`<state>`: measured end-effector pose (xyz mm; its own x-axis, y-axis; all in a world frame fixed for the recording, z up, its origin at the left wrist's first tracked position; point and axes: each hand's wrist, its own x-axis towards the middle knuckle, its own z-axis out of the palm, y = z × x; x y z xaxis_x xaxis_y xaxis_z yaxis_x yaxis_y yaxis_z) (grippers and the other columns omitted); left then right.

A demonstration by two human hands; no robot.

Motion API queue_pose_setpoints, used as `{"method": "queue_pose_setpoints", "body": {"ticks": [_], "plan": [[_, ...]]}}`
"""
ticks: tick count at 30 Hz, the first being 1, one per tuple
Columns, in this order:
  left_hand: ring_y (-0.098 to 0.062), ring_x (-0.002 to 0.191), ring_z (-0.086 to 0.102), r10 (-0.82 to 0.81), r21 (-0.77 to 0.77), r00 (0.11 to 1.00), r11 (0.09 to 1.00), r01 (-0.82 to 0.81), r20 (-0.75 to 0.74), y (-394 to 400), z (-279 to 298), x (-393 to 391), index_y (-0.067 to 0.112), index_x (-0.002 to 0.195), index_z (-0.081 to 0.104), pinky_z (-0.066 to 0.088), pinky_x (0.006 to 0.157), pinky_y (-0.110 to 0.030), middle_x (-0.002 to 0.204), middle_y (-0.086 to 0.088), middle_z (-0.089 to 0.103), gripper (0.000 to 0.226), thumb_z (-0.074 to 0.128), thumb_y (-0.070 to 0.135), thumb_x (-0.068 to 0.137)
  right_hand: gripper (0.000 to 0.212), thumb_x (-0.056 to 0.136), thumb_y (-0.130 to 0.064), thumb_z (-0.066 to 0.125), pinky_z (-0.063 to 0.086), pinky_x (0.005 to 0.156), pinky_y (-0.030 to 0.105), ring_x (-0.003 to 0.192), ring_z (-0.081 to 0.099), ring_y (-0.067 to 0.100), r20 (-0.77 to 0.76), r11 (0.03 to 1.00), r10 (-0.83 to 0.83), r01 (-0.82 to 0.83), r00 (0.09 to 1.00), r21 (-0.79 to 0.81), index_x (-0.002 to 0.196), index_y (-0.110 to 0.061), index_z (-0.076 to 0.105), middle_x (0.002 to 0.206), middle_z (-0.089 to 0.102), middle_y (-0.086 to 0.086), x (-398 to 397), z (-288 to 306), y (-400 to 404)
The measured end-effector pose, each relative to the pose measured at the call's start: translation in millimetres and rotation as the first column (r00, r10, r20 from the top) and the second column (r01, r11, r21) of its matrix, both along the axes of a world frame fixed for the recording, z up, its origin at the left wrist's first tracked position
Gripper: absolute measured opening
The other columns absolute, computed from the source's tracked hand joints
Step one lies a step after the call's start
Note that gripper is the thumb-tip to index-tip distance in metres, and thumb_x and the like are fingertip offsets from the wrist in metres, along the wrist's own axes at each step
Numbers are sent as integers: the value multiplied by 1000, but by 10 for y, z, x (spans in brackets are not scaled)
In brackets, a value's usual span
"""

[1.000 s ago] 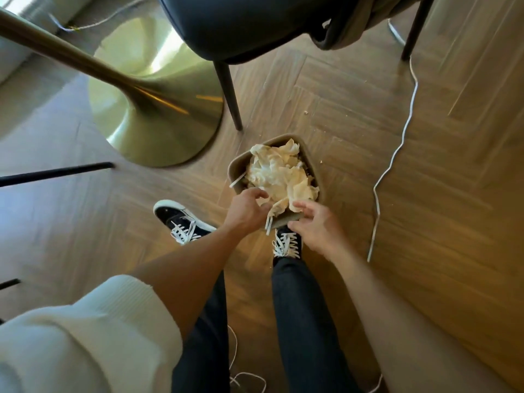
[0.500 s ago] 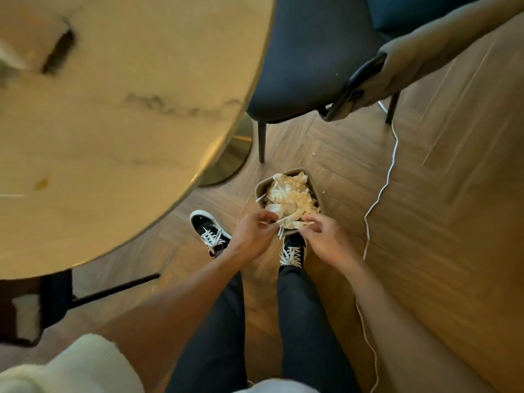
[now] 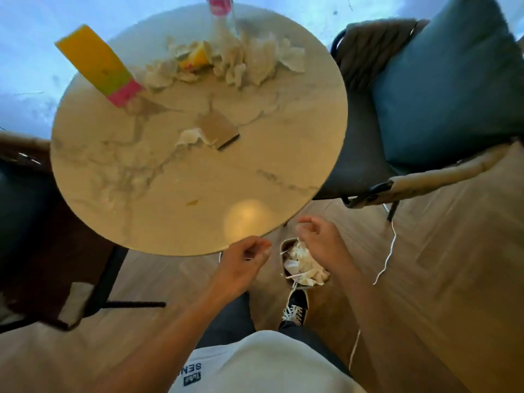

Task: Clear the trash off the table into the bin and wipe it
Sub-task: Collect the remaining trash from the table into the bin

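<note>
Both hands are shown above the floor at the near edge of the table (image 3: 158, 177). The fingers of the left hand (image 3: 241, 268) are loosely curled; a thin pale sliver may be pinched at the fingertips (image 3: 265, 251), though the blur leaves this uncertain. The fingers of the right hand (image 3: 320, 242) are relaxed and spread, and nothing is held.

Below and between the hands, the bin (image 3: 286, 246) is seen on the floor, heaped with crumpled paper (image 3: 303, 265); its far wall is masked by the right wrist.

The remaining trash is found on the far half of the table: a pile of crumpled tissues (image 3: 249, 63), a piece of cardboard (image 3: 217, 129) with a tissue scrap (image 3: 188, 136) touching it, and a small orange fleck (image 3: 192, 202) nearer the edge. The tissues are judged light, soft and compressible, best gathered by the bunch; the cardboard is judged stiff and flat, best lifted by an edge.

A yellow and pink carton (image 3: 96, 63) and a bottle (image 3: 219, 7), the latter cut off by the frame, are also present. No wiping cloth is visible.
</note>
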<state>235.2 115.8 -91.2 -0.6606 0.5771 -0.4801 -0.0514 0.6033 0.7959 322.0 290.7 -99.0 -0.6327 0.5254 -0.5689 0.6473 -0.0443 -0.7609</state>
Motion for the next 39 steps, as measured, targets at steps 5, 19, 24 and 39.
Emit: {"method": "queue_pose_setpoints", "body": {"ticks": [5, 19, 24, 39], "plan": [[3, 80, 63, 118, 57, 990, 992, -114, -70, -303, 257, -553, 32, 89, 70, 47, 73, -11, 89, 12, 71, 16, 66, 16, 89, 23, 92, -21, 57, 42, 68, 18, 86, 59, 10, -53, 993, 91, -86, 994, 80, 114, -22, 62, 99, 63, -3, -750, 293, -48], [-6, 86, 65, 96, 14, 959, 995, -95, -265, -323, 407, -2947, 21, 102, 70, 49, 76, -16, 96, 7, 69, 14, 65, 21, 90, 69, 82, -60, 58, 41, 85, 33, 113, 53, 33, 233, 918, 28, -117, 972, 378, 130, -12, 49, 127, 48, 14, -2758, 116, -88], [-19, 90, 63, -13, -63, 885, 998, -19, -466, 21, 379, -3871, 11, 98, 70, 42, 67, -16, 98, -4, 65, 16, 63, 9, 84, 67, 78, -60, 64, 48, 92, 38, 110, 54, 32, 274, 900, 7, -126, 962, 417, 125, -14, 50, 122, 44, 11, -3013, 70, -113], [-34, 98, 63, -212, -229, 727, 970, 78, -653, 406, -113, -4717, 3, 104, 72, 47, 83, -34, 109, -19, 67, 29, 57, -2, 80, 18, 80, -28, 74, 43, 58, 29, 70, 58, 17, -56, 916, -291, 295, 955, 273, 85, -16, 61, 77, 64, 0, -2767, 128, -268]]}}
